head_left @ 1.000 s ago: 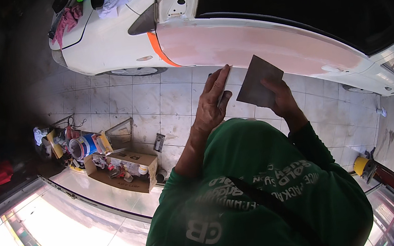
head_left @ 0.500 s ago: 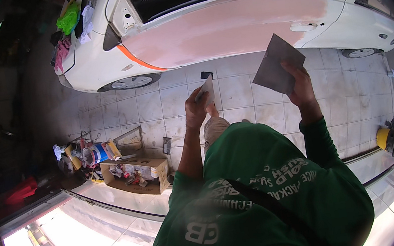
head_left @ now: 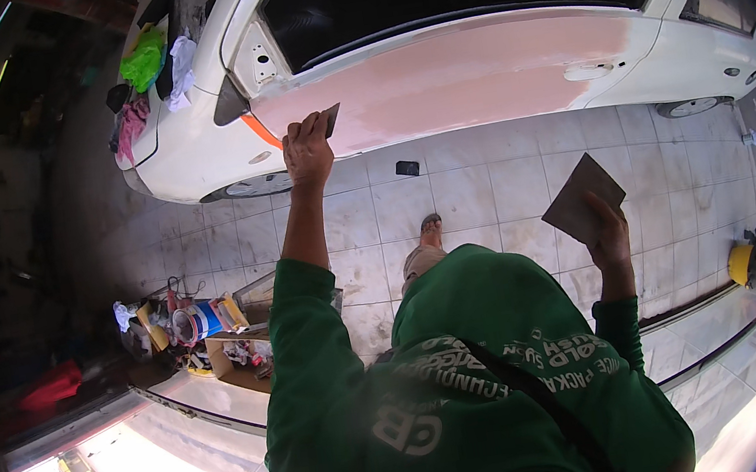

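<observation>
My left hand [head_left: 307, 152] is raised at the front end of the car door [head_left: 453, 81], which is covered in patchy pinkish primer or filler. Its fingers are closed on a small dark grey piece of sandpaper [head_left: 334, 120], seen nearly edge-on; I cannot tell whether it touches the panel. Lower and to the right, my right hand [head_left: 609, 230] grips a larger square grey sheet of sandpaper [head_left: 580, 198] by one corner, away from the car. An orange strip [head_left: 262, 131] runs along the panel edge beside my left hand.
A small black object [head_left: 407, 168] lies on the tiled floor [head_left: 478, 193] near my foot [head_left: 431, 228]. At left stand a cardboard box [head_left: 227, 363] of clutter and a blue bucket [head_left: 197, 322]. A yellow object [head_left: 741, 264] sits far right. Cloths and a green bag [head_left: 143, 60] lie on the bonnet.
My left hand has moved forward and left with its sandpaper, from over the floor to the door's front end. My right hand has drawn back and slightly right, still holding the larger sheet.
</observation>
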Demonstrator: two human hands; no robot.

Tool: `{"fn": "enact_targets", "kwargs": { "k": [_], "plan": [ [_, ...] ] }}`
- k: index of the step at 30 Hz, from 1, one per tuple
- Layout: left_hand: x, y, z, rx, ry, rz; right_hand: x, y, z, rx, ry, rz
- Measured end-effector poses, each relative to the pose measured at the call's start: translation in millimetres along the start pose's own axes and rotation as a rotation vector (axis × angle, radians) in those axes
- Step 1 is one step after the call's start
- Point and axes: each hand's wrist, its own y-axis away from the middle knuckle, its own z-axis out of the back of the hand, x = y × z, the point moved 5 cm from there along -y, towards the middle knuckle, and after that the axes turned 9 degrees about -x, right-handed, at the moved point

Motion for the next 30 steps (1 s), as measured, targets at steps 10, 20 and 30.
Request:
{"fn": "enact_targets", "kwargs": {
  "k": [10, 20, 30],
  "plan": [
    [81.0, -48.1, -49.8, -0.14, -0.131, -0.019, -12.3, 12.0, -59.4, -0.129, -0.048, -0.024],
    [19.1, 114.5, -87.8, 0.455, 0.48, 0.469, -13.5, 15.7, -134.9, 0.032, 0.186, 0.107],
    [-122.1, 1.8, 54.1, 0.261, 1.24, 0.296, -57.5, -8.8, -189.6, 0.227, -0.171, -0.189]
  ]
}}
